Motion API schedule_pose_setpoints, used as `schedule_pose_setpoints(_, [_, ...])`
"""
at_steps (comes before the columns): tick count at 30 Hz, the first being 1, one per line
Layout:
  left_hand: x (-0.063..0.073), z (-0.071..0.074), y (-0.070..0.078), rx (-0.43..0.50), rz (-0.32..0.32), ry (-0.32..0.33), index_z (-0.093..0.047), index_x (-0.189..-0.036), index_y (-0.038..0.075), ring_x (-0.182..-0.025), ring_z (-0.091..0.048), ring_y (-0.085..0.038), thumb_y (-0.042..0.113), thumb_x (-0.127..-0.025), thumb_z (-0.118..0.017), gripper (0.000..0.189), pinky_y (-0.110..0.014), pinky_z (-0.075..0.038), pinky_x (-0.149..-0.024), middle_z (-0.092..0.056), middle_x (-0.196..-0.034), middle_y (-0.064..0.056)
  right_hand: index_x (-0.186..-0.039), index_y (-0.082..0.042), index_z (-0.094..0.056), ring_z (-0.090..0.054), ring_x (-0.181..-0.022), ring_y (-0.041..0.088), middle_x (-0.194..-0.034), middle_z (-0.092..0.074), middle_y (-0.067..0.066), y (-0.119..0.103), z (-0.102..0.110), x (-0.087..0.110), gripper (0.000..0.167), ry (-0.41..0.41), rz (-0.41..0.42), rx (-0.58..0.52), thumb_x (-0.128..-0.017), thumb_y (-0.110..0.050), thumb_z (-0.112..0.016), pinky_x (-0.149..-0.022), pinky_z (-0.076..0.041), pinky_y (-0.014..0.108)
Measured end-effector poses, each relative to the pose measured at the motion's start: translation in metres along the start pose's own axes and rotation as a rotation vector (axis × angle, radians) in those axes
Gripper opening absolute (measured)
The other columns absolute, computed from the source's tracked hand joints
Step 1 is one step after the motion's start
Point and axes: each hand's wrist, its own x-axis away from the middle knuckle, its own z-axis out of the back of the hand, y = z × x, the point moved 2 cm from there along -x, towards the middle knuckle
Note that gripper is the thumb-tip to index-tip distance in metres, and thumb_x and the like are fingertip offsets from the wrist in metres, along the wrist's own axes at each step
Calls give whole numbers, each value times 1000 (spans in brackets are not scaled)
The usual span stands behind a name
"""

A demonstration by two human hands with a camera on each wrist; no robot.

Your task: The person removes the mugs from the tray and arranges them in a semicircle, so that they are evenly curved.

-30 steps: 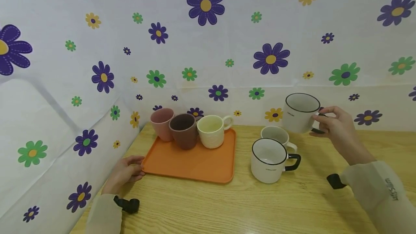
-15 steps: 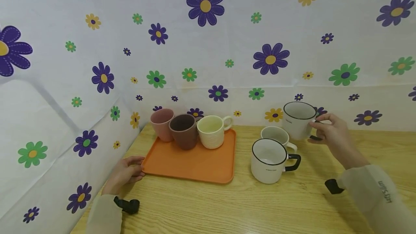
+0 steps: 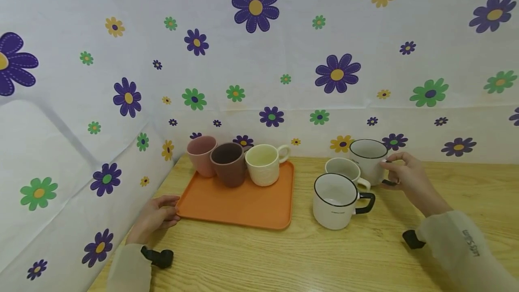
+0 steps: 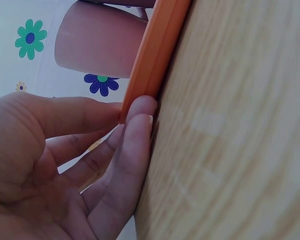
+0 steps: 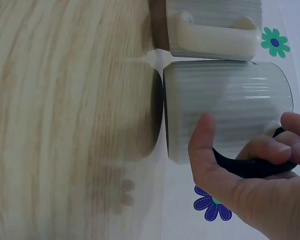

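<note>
At the back right, my right hand [image 3: 410, 183] grips the black handle [image 5: 250, 167] of a white mug [image 3: 370, 166] with a dark rim. This mug stands upright, its base at or just above the table; I cannot tell which. In the right wrist view it sits close beside a smaller off-white mug [image 5: 215, 42]. My left hand [image 3: 154, 217] pinches the near left corner of an orange tray [image 3: 239, 206] between thumb and fingers. Along the tray's back are a pink mug [image 3: 202, 159], a brown mug [image 3: 229, 168] and a pale yellow mug [image 3: 262, 168].
In front of the off-white mug stands another white mug [image 3: 334, 208] with a black rim, its black handle pointing right. The wooden table [image 3: 243, 256] meets a flower-printed cloth [image 3: 259, 66] at the back and left.
My right hand has lowered the white mug from above the table to beside the off-white mug, moving slightly left. My left hand and the tray have stayed in place.
</note>
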Motion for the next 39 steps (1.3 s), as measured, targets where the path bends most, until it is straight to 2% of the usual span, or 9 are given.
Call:
schedule_pose_setpoints(5, [-1, 2, 0, -3, 2, 7, -41, -143, -17, -74, -67, -14, -4, -99, -55, 48, -27, -60, -67, -57, -118, -24, -107, -3, -35, -40, -66, 16, -76, -37, 3, 3, 0, 0, 13, -74, -40, -32, -106, -7, -48, -73, -60, 39])
schedule_pose_setpoints(9, [-3, 2, 1, -12, 12, 8, -42, -143, -15, -75, -68, -15, -3, -99, -55, 47, -28, -60, -67, -59, -116, -22, -108, 0, -30, -43, -66, 17, -73, -38, 4, 7, 0, 2, 14, -119, -48, 27, -107, -6, -43, -74, -59, 39])
schedule_pose_setpoints(17, [-4, -1, 0, -1, 8, 3, -43, -142, -15, -73, -68, -15, -3, -99, -56, 46, -28, -60, -66, -61, -112, -18, -111, 1, -29, -51, -66, 15, -72, -45, 5, 11, -3, 5, 18, -88, 0, 90, -107, -8, -44, -71, -58, 35])
schedule_pose_setpoints(23, [-1, -1, -1, 1, 9, 3, -43, -142, -16, -74, -68, -16, -3, -99, -56, 47, -28, -60, -67, -57, -117, -21, -112, 0, -31, -55, -70, 15, -73, -49, 4, 12, -6, 6, 19, -90, 26, 86, -108, -9, -47, -72, -59, 35])
schedule_pose_setpoints(27, [0, 0, -1, 2, -7, -4, -41, -142, -17, -75, -67, -15, -4, -98, -54, 48, -27, -60, -68, -56, -119, -24, -113, -1, -31, -57, -72, 15, -77, -51, 5, 12, -6, 5, 20, -96, 29, 113, -109, -14, -46, -75, -59, 35])
schedule_pose_setpoints(33, [0, -1, -1, 14, -3, -19, -40, -142, -18, -76, -66, -15, -4, -99, -53, 47, -28, -60, -69, -57, -117, -21, -116, 0, -31, -58, -73, 15, -79, -53, 6, 12, -5, 5, 20, -95, 28, 166, -109, -14, -44, -76, -59, 35])
schedule_pose_setpoints(39, [1, 1, -1, 7, 0, -24, -40, -143, -17, -76, -67, -15, -3, -99, -53, 48, -29, -60, -70, -57, -118, -22, -116, 0, -31, -57, -71, 14, -77, -53, 5, 12, -9, 4, 20, -76, 30, 168, -109, -13, -44, -74, -59, 33])
